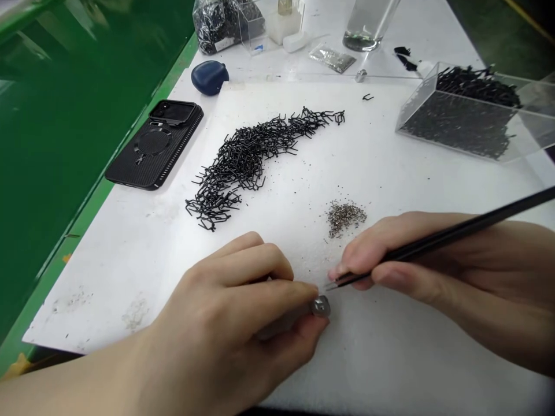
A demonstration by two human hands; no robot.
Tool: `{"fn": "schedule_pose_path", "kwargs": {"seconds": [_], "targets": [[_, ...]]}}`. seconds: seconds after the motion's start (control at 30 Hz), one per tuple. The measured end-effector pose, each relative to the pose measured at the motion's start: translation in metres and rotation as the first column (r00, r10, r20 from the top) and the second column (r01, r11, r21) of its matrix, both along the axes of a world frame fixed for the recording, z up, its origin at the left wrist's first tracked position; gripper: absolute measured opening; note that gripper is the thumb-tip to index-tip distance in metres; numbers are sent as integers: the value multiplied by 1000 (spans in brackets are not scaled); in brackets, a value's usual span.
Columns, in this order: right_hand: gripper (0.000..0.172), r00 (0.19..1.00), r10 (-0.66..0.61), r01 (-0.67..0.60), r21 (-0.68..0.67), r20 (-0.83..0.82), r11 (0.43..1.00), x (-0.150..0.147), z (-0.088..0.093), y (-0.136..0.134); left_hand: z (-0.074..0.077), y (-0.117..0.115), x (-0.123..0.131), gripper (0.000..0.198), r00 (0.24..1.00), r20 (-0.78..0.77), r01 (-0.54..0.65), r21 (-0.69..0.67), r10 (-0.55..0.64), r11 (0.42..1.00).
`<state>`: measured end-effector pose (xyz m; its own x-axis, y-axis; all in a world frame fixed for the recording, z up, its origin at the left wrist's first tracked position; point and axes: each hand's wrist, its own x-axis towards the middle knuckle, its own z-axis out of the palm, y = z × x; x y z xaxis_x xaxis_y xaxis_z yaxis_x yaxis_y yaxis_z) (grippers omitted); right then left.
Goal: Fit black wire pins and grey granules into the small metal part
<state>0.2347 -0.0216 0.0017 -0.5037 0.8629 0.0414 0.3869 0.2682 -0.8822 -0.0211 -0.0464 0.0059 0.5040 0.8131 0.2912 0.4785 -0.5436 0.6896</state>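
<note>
**Close work, held steady**

The left hand (225,312) pinches a pale holder (281,325) with a small grey metal piece (321,307) at its end, a grip that seems meant to present that end to the right hand (403,254). The right hand holds black tweezers (442,237) like a pen, probably for fine control, their closed tips just beside the metal piece. The hands are close together but apart.

On a white foam sheet (130,277), a long spread of bent black wire pieces (243,162) and a small heap of tiny grey grains (346,218) lie flat, apparently so single bits are easy to pick. Farther up the worktop (433,40) sit a clear acrylic box (416,110) of black wires and a glass beaker (368,23). A plastic bag (225,23) carries a white label (224,43), too small to read; no brand is legible.
</note>
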Motion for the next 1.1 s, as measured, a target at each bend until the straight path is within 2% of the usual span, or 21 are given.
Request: {"fn": "schedule_pose_path", "kwargs": {"seconds": [0.2,0.47,0.63,0.93,1.1], "targets": [[15,990,84,-98,-124,-115,987,0,-1,-3,0,0,-1,8,1000,14,22,-4,-22,1000],[23,989,111,-119,-83,-94,989,-1,-4,1,1,0,-2,13,1000,13,17,-13,-17,1000],[26,989,114,-125,-111,-97,986,0,-5,0,0,-1,0,19,1000,5,7,-16,-7,1000],[26,986,144,-152,-101,-82,983,-2,-7,1,-3,1,3,12,1000,15,12,-24,-12,1000],[25,991,113,-120,-112,-73,986,-1,-6,0,-1,0,-1,11,1000,-3,14,-28,-14,1000]]}}
